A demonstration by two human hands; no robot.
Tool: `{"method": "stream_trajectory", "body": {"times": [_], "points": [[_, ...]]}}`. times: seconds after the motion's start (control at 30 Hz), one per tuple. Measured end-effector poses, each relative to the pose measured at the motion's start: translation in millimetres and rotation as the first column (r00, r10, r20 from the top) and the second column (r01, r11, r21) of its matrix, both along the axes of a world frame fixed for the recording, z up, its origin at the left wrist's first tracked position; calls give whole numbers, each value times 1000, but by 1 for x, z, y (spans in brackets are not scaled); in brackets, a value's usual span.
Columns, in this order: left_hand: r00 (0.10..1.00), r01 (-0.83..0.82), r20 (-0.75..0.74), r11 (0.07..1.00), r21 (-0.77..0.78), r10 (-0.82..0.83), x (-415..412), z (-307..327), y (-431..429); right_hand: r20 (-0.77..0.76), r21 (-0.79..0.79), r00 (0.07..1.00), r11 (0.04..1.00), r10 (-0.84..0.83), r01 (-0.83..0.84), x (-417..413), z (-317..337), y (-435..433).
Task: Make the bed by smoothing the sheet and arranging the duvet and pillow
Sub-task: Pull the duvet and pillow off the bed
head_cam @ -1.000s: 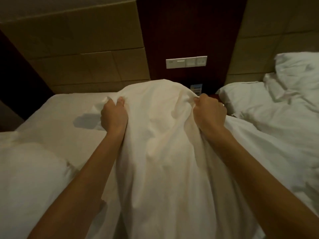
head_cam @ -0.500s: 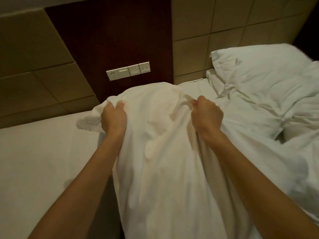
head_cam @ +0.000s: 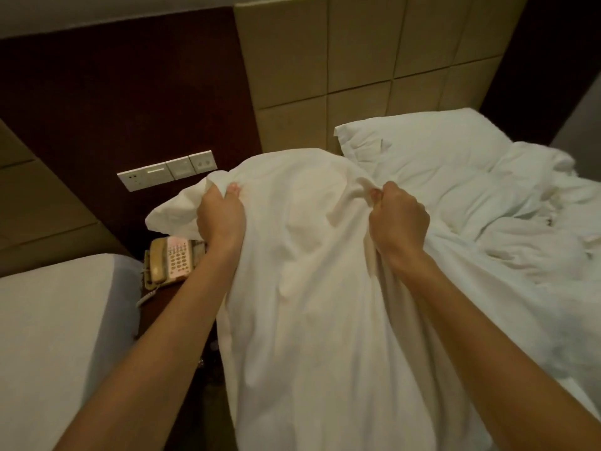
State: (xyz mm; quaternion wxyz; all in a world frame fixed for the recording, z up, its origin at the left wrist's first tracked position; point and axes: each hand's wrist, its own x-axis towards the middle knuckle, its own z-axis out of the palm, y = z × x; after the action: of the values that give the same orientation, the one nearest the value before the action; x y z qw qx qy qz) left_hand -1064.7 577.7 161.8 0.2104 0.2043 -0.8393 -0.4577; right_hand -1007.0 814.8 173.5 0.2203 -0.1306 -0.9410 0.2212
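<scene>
Head view: left hand point(head_cam: 221, 219) and right hand point(head_cam: 398, 219) each clench duvet point(head_cam: 309, 288) edge, lifted. Step: arranging duvet. Next: spread it toward pillow point(head_cam: 422, 148).

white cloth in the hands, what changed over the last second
The white cloth, gripped by the left hand and the right hand, has been carried rightward, from over the left bed to the gap by the telephone, nearer the pillow. Both hands keep the same bunched grip on its top edge.
</scene>
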Motion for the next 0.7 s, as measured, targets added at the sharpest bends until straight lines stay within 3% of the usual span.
{"method": "stream_trajectory", "body": {"times": [0.47,0.7], "points": [[975,212,-94,969,128,-201,-164,-7,147,-96,-38,975,980,-198,195,-130,2,132],[962,269,-30,928,256,-271,-262,-41,220,-68,-39,958,961,-277,275,-223,-27,197]]}}
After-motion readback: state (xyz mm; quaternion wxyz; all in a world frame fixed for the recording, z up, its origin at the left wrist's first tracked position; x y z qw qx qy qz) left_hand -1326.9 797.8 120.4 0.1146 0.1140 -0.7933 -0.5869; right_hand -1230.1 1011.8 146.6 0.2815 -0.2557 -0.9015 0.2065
